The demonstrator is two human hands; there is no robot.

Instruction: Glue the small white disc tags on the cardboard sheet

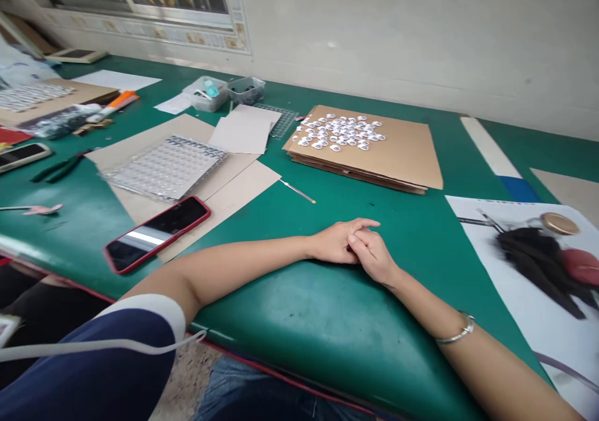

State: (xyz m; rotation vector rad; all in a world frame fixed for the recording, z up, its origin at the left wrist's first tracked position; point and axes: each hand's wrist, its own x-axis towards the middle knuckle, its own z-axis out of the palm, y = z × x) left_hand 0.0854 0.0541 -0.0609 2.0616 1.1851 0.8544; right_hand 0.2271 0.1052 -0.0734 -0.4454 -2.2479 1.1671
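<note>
My left hand (333,242) and my right hand (375,256) are clasped together above the green tabletop (299,309). The fingers of each are closed around the other, and one finger of the left sticks out past the right. No tool or part shows in either hand, though the space between the palms is hidden. Beside my left forearm lies a phone in a red case (158,234). Beyond the hands is a thin stick-like tool (299,191). A pile of small white pieces with dark round marks (344,131) rests on a stack of brown cardboard (407,153).
To the left, a clear plastic tray (163,166) lies on grey card sheets (243,181), with green-handled pliers (58,168) farther out. Two small plastic tubs (206,100) stand at the back. On the right, black cloth-like material (538,259) and a jar lid (560,223) sit over white paper (496,246).
</note>
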